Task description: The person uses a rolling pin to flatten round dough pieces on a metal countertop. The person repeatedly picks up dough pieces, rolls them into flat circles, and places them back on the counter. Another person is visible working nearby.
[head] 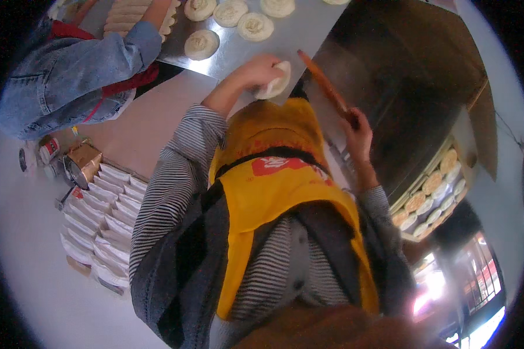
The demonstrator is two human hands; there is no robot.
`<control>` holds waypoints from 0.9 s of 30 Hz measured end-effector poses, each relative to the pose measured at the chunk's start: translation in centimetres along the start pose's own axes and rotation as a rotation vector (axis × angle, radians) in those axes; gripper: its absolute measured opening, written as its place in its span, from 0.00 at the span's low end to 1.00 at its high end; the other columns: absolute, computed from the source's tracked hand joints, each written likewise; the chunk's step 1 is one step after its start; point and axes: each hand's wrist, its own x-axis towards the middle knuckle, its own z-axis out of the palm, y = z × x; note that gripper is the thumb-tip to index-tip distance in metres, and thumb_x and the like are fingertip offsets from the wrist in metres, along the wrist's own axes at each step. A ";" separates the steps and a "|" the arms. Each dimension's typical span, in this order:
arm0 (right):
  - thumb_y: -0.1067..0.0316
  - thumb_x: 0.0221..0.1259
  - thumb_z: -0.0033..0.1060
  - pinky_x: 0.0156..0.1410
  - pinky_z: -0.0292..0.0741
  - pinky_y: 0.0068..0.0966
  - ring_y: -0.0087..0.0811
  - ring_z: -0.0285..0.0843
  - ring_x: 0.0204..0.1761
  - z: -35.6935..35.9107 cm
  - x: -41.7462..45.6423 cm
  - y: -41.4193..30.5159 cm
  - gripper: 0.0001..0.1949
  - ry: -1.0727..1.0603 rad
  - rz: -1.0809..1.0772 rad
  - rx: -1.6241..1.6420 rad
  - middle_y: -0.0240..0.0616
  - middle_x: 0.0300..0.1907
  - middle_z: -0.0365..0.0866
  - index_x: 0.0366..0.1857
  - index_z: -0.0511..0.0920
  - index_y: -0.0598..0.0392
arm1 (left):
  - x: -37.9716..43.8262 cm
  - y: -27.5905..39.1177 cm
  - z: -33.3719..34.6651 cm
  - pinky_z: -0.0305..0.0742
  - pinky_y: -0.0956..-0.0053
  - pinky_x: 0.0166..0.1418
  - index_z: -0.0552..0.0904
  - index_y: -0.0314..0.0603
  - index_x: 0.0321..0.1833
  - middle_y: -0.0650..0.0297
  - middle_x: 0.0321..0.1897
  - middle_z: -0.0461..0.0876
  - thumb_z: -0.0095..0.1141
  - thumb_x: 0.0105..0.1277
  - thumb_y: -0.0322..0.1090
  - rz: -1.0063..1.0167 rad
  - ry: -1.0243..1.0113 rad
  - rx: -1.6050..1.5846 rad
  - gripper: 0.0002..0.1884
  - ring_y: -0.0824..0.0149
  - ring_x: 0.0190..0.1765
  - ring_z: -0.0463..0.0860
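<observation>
My left hand [262, 72] grips a pale, flattened round of dough [276, 83] by its edge, above the near edge of the steel worktop [240, 54]. In my right hand [359, 133] is the end of a long brown wooden stick [323, 80], which slants up and left towards the worktop's corner. Whether the stick is flat or round I cannot tell. Several coiled dough rounds lie on the steel, among them one at the left [201, 45] and another close by [255, 27].
A co-worker's denim sleeve [87, 65] reaches over rows of dough pieces [124, 17] at upper left. Right of the worktop spreads a broad dark griddle-like surface [375, 74]. Beyond it sits a tray [412, 237] of flatbreads. Several white paper-like packets [100, 209] stand at lower left.
</observation>
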 end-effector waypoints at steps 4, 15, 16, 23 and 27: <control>0.72 0.64 0.69 0.62 0.78 0.30 0.34 0.82 0.57 0.8 1.0 -0.9 0.21 0.026 0.066 0.151 0.43 0.55 0.83 0.60 0.78 0.57 | -5.6 5.1 -1.4 0.81 0.73 0.39 0.80 0.35 0.60 0.60 0.40 0.85 0.59 0.70 0.41 -0.046 -0.113 -0.567 0.21 0.71 0.41 0.84; 0.64 0.57 0.72 0.62 0.74 0.42 0.45 0.78 0.55 7.2 8.2 -6.0 0.21 0.031 -0.769 -0.573 0.41 0.53 0.82 0.56 0.80 0.52 | -9.2 -3.9 0.4 0.78 0.53 0.58 0.73 0.34 0.64 0.41 0.61 0.74 0.63 0.68 0.36 -0.034 0.929 0.185 0.24 0.43 0.57 0.78; 0.63 0.58 0.72 0.64 0.73 0.42 0.45 0.77 0.57 8.0 8.7 -6.0 0.21 0.008 -0.789 -0.559 0.42 0.55 0.81 0.56 0.80 0.52 | -9.2 -4.7 0.9 0.73 0.50 0.65 0.70 0.33 0.67 0.41 0.65 0.71 0.64 0.67 0.37 0.144 0.989 0.392 0.29 0.42 0.64 0.74; 0.52 0.64 0.66 0.74 0.61 0.54 0.47 0.65 0.72 12.6 12.5 -5.7 0.26 0.073 -0.817 -0.638 0.46 0.68 0.69 0.62 0.76 0.51 | -6.8 -6.4 3.2 0.53 0.43 0.79 0.60 0.29 0.75 0.43 0.75 0.61 0.64 0.67 0.45 0.238 0.767 0.598 0.41 0.36 0.77 0.57; 0.47 0.66 0.62 0.74 0.58 0.59 0.49 0.62 0.74 13.9 16.6 -7.1 0.29 0.212 -0.714 -0.743 0.47 0.71 0.66 0.65 0.72 0.52 | -2.3 -5.0 0.4 0.55 0.43 0.78 0.60 0.28 0.75 0.43 0.76 0.60 0.62 0.68 0.47 0.209 0.900 0.657 0.41 0.38 0.79 0.56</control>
